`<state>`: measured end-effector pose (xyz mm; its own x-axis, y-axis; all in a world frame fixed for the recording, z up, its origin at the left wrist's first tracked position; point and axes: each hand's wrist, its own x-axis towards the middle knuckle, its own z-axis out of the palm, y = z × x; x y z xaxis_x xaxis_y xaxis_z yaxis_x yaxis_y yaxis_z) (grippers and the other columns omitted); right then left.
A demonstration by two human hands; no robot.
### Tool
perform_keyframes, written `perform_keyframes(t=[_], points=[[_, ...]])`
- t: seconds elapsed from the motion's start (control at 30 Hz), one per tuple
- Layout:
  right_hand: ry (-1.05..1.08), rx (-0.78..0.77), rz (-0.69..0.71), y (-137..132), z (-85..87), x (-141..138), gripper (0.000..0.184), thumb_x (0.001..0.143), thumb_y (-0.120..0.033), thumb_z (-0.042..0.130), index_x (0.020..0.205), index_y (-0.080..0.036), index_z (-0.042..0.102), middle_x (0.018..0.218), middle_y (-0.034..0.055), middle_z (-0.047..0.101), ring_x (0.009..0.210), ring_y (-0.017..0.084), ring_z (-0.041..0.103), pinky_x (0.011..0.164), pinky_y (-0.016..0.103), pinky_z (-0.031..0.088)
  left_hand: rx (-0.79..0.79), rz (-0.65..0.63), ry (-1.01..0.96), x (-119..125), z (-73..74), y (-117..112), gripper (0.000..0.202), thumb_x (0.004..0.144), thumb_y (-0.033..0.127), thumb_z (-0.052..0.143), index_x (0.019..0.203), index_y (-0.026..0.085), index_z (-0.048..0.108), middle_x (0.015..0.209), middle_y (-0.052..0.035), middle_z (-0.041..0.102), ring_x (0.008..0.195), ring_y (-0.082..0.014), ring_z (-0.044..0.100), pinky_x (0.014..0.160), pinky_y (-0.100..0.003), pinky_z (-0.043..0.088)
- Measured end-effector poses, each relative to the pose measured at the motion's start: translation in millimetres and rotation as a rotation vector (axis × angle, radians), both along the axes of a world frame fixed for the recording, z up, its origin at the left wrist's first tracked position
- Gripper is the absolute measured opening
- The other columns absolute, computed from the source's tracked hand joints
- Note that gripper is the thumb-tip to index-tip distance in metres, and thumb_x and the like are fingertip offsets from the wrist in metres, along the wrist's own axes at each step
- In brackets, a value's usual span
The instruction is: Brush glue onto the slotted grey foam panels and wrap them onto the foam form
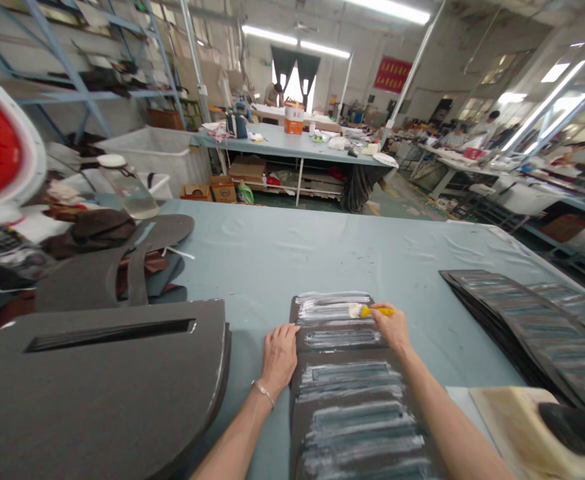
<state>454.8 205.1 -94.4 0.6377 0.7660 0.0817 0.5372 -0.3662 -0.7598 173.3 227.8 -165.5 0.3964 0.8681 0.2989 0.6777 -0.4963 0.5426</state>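
In front of me a long dark grey panel (pixel 345 355) lies on the blue-green table, streaked across with bands of whitish, wet-looking glue. My right hand (pixel 392 327) grips a yellow-handled brush (pixel 385 311), its pale bristles touching the white band near the panel's far end. Against the panel's left edge rests my left hand (pixel 281 350), fingers stretched out and holding nothing. A bracelet circles that wrist.
Left lies a stack of dark grey curved pieces (pixel 122 373) with a slot. Coated panels (pixel 532 320) are piled at right, near a cream-coloured container (pixel 522 420) with a black object on it. A clear jar (pixel 129 190) stands far left on the table (pixel 322 247).
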Motion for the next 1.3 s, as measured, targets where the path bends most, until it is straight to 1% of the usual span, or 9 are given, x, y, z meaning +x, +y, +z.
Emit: perform_keyframes(t=[0.13,0.37,0.47,0.63,0.73,0.83,0.93,1.07,1.3], points=[[-0.217,0.013,-0.107,-15,15.3,18,0.03,0.064,-0.038,0.048,0.073,-0.017,0.068,0.057,0.0022,0.059,0.053,0.015,0.05,0.055,0.026,0.036,-0.08,0.043,-0.089,0,-0.4,1,0.029,0.09,0.018,0.037,0.112,0.026,0.055,0.115,-0.0039,0.059,0.11,-0.0189,0.05,0.092,-0.038,0.037],[0.077,0.13,0.285,-3,7.0,-106,0.028,0.071,-0.038,0.051,0.081,-0.018,0.067,0.059,-0.0012,0.059,0.052,0.012,0.048,0.053,0.022,0.036,-0.062,0.061,-0.111,-7,7.8,-20,0.028,0.091,0.02,0.034,0.111,0.024,0.054,0.113,-0.0041,0.058,0.11,-0.0171,0.051,0.093,-0.036,0.038],[0.236,0.102,0.329,2,-3.8,-127,0.027,0.071,-0.039,0.053,0.083,-0.018,0.066,0.057,-0.003,0.057,0.05,0.012,0.049,0.052,0.022,0.037,-0.008,-0.002,-0.011,-8,7.9,-31,0.03,0.091,0.017,0.034,0.113,0.024,0.054,0.115,-0.0047,0.058,0.111,-0.018,0.05,0.094,-0.037,0.036],[0.299,0.039,0.197,-16,-13.3,-60,0.03,0.066,-0.04,0.055,0.084,-0.017,0.065,0.051,-0.0042,0.052,0.048,0.013,0.049,0.049,0.023,0.036,0.024,0.0,0.043,-8,2.6,-34,0.036,0.089,0.011,0.034,0.117,0.025,0.052,0.117,-0.0047,0.058,0.113,-0.0185,0.049,0.094,-0.038,0.035],[0.103,0.048,-0.034,-39,-3.1,-1,0.034,0.065,-0.043,0.054,0.082,-0.017,0.066,0.05,-0.0026,0.053,0.048,0.015,0.048,0.05,0.025,0.036,0.003,-0.003,0.011,-7,1.8,-31,0.035,0.089,0.012,0.035,0.116,0.025,0.053,0.117,-0.0053,0.058,0.113,-0.0191,0.049,0.095,-0.038,0.034],[-0.127,0.069,-0.158,-53,11.2,12,0.033,0.067,-0.045,0.051,0.077,-0.017,0.066,0.055,0.0006,0.057,0.052,0.016,0.049,0.056,0.026,0.036,-0.082,0.034,-0.067,-8,4.6,-28,0.031,0.091,0.017,0.034,0.112,0.024,0.054,0.114,-0.0055,0.059,0.11,-0.0188,0.05,0.094,-0.038,0.035],[-0.094,0.108,0.04,-52,14.8,-31,0.029,0.072,-0.042,0.05,0.079,-0.019,0.066,0.062,0.0007,0.06,0.055,0.014,0.049,0.056,0.025,0.036,-0.131,0.089,-0.129,-9,9.5,-31,0.029,0.092,0.018,0.032,0.109,0.024,0.054,0.11,-0.0049,0.06,0.107,-0.0181,0.052,0.092,-0.038,0.037],[0.028,0.124,0.412,-40,4.3,-101,0.023,0.076,-0.033,0.047,0.081,-0.02,0.066,0.07,0.0,0.063,0.06,0.014,0.052,0.059,0.023,0.038,-0.066,-0.008,-0.041,-10,14.0,-49,0.029,0.091,0.016,0.033,0.106,0.024,0.056,0.106,-0.0046,0.06,0.105,-0.0184,0.052,0.092,-0.038,0.035],[-0.179,0.107,0.391,-33,5.3,-130,0.018,0.077,-0.025,0.045,0.076,-0.021,0.062,0.073,0.0022,0.063,0.068,0.015,0.054,0.066,0.024,0.037,-0.009,-0.027,0.07,-7,12.5,-61,0.032,0.089,0.011,0.034,0.11,0.023,0.055,0.109,-0.0052,0.06,0.107,-0.019,0.051,0.093,-0.038,0.035]])
